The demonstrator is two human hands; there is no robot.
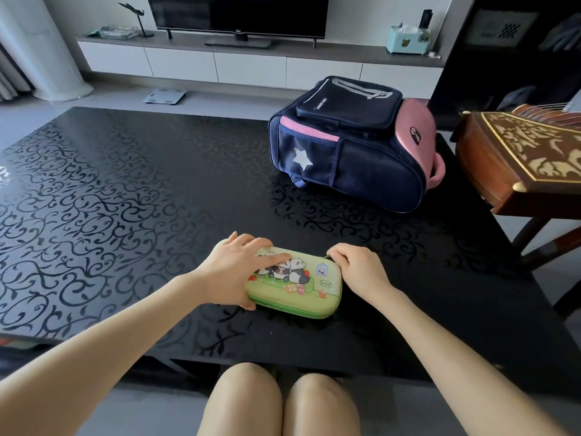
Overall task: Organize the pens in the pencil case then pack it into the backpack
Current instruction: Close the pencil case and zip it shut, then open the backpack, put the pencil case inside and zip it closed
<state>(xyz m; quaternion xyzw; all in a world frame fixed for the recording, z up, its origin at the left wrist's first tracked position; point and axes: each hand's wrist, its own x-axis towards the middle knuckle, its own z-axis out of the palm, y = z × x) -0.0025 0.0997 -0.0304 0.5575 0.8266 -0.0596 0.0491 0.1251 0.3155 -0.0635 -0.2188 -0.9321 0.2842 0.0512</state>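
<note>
A green pencil case (301, 292) with panda pictures lies closed and flat on the black table (125, 190), near the front edge. My left hand (235, 272) lies over its left end, fingers spread across the lid and thumb under the front side. My right hand (358, 267) pinches the case's far right corner, where the zipper runs; the zipper pull is hidden under my fingers. No pens are in sight. A navy and pink backpack (352, 143) lies zipped shut at the table's far right.
A carved wooden zither (522, 162) juts in over the table's right edge, close to the backpack. Beyond the table stand a television unit (220, 58) and a scale (165, 96) on the floor. My knees (276, 404) sit under the front edge.
</note>
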